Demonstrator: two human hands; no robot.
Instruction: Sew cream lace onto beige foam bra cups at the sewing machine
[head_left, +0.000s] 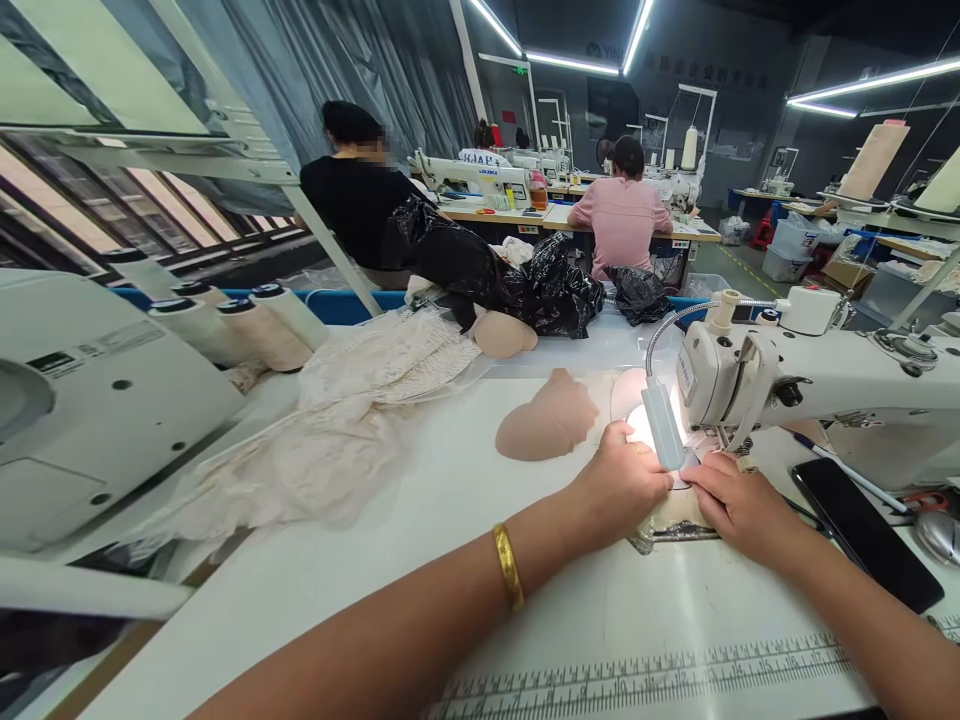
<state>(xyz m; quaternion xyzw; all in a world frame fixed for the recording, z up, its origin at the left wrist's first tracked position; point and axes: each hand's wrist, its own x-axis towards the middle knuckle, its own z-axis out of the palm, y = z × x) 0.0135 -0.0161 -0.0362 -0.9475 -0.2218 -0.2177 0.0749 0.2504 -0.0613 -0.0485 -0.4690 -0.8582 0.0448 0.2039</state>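
Note:
My left hand (626, 483), below a gold bracelet-wearing wrist, is closed on the near left edge of a pale fabric piece (641, 425) under the lamp. My right hand (731, 497) has its fingers pressed together at the fabric's right edge, close to the needle area of the white sewing machine (750, 385). The small lamp (663, 428) hangs over the fabric and hides part of it. Beige molded cups (546, 418) lie on the table left of my hands.
White lace fabric (322, 450) is heaped at the left beside thread cones (266, 335). Black plastic bags (555, 285) sit behind. A phone (866, 530) lies at the right, a ruler strip (660, 680) along the front. Two people sit farther back.

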